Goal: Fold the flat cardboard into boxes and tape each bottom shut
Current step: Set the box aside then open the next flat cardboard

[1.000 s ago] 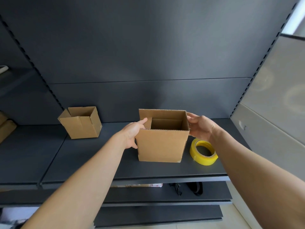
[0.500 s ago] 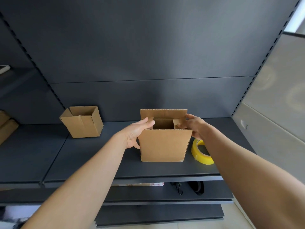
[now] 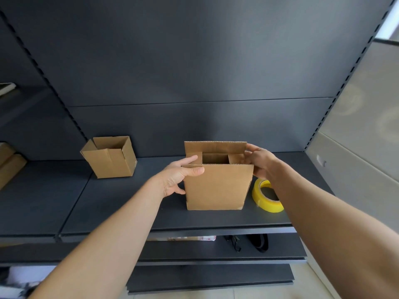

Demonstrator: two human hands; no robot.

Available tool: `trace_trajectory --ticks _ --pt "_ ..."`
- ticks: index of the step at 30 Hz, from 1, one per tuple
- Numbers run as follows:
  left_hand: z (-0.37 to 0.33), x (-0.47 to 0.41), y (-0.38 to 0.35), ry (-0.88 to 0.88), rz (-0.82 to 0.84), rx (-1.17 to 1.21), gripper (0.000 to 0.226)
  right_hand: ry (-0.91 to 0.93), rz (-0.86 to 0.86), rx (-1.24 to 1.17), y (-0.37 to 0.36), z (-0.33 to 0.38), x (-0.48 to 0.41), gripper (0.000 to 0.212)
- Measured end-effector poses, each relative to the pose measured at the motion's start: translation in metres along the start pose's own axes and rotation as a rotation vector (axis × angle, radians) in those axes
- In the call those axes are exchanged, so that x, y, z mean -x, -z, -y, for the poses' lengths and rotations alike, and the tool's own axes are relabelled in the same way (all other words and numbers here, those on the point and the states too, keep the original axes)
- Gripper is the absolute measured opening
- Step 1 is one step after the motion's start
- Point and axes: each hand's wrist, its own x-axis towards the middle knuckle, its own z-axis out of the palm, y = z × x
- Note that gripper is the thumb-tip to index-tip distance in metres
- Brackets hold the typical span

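Note:
A brown cardboard box [image 3: 217,186] stands upright on the dark shelf [image 3: 121,212], open end up. Its two short side flaps are pushed inward and lie nearly flat; the front and back flaps stand up. My left hand [image 3: 180,176] grips the box's left top edge, thumb on the front panel, fingers on the left flap. My right hand [image 3: 259,160] holds the right top corner, fingers pressing the right flap in. A roll of yellow tape [image 3: 266,198] lies on the shelf just right of the box, partly behind my right forearm.
A second folded cardboard box [image 3: 110,158] sits open on the shelf to the left. More cardboard [image 3: 8,160] shows at the far left edge. Lower shelves hold a black strap [image 3: 258,242] and a small packet. A pale wall [image 3: 356,147] closes the right side.
Both side flaps have been pushed further inward, the right one after the left. My hands have closed in on the top corners of the box.

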Motion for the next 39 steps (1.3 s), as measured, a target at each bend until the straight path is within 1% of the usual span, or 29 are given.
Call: trace_trajectory --ticks 3,5,6,8,10,11,13,14,15,17,20,21,24,26,30,35,37,39 --pt "-0.001 -0.002 -0.009 -0.035 -0.134 -0.014 0.051 -0.012 0.030 -0.048 -0.002 -0.003 -0.001 0.047" --pt "-0.001 -0.003 -0.016 -0.057 -0.198 -0.034 0.042 -0.029 0.021 -0.082 -0.001 -0.006 -0.003 0.049" --pt "-0.001 -0.004 -0.019 -0.067 -0.223 -0.047 0.042 -0.038 0.008 -0.109 0.000 -0.007 -0.005 0.047" --pt "0.000 -0.005 -0.023 -0.089 -0.272 -0.074 0.051 -0.054 -0.009 -0.188 0.000 -0.009 -0.006 0.038" --pt "0.001 -0.007 -0.025 -0.105 -0.303 -0.079 0.072 -0.056 0.010 -0.224 -0.003 -0.006 -0.002 0.033" --pt "0.002 -0.008 -0.024 -0.111 -0.309 -0.071 0.086 -0.059 0.030 -0.210 -0.005 -0.004 -0.001 0.036" --pt "0.003 -0.010 -0.024 -0.120 -0.311 -0.068 0.112 -0.089 0.038 -0.154 -0.008 -0.001 -0.002 0.052" --pt "0.003 -0.009 -0.024 -0.128 -0.310 -0.078 0.117 -0.101 0.015 -0.142 -0.010 -0.001 -0.003 0.056" --pt "0.002 -0.008 -0.024 -0.138 -0.305 -0.093 0.118 -0.104 -0.018 -0.144 -0.011 -0.001 -0.005 0.054" --pt "0.002 -0.008 -0.024 -0.162 -0.287 -0.119 0.112 -0.100 -0.066 -0.146 -0.013 -0.001 -0.005 0.039" --pt "0.003 -0.008 -0.025 -0.188 -0.282 -0.134 0.093 -0.063 -0.074 -0.124 -0.015 -0.005 -0.005 0.009" --pt "0.003 -0.008 -0.025 -0.193 -0.289 -0.142 0.082 -0.044 -0.074 -0.108 -0.014 -0.007 -0.006 0.009" --pt "0.003 -0.009 -0.025 -0.205 -0.290 -0.168 0.040 -0.001 -0.079 -0.053 -0.015 -0.014 -0.009 0.026" --pt "0.003 -0.010 -0.025 -0.199 -0.296 -0.159 0.026 0.017 -0.079 -0.011 -0.015 -0.016 -0.009 0.030" --pt "0.002 -0.012 -0.029 -0.191 -0.312 -0.130 0.017 0.026 -0.095 0.032 -0.016 -0.015 -0.008 0.033" --pt "-0.002 -0.019 -0.038 -0.225 -0.388 -0.169 0.015 0.043 -0.116 0.044 -0.017 -0.017 -0.005 0.035" --pt "-0.004 -0.022 -0.038 -0.221 -0.409 -0.189 0.014 0.038 -0.094 0.048 -0.015 -0.018 -0.006 0.034" --pt "-0.006 -0.024 -0.038 -0.213 -0.419 -0.210 0.014 0.038 -0.053 0.010 -0.008 -0.019 -0.008 0.029"
